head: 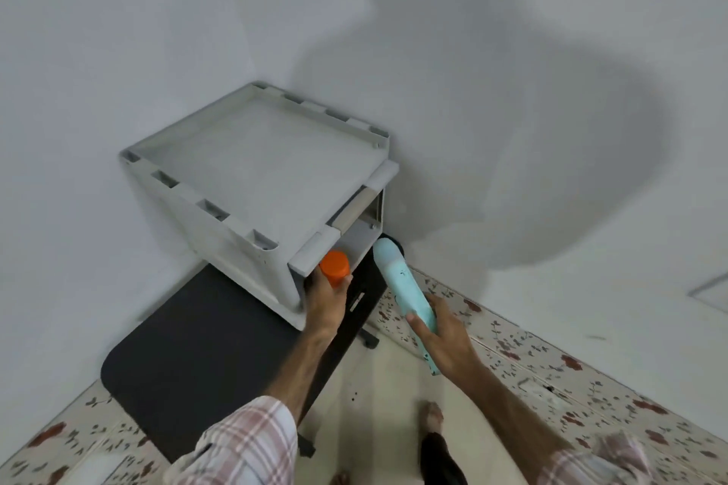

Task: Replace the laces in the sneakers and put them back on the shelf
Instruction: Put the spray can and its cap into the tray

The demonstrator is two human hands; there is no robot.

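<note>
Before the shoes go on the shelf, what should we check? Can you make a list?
1. Left hand has a firm hold on the orange shoe: ok, fingers wrap it.
2. Right hand has a firm hold on the light blue shoe, sole up: ok.
3. Laces are in and tied: cannot tell, only soles show.
4. The shelf opening is reachable: ok, both shoes point at it.
5. Room inside the opening: cannot tell, it is mostly hidden.
6. Bare feet clear of the black mat: ok.
</note>
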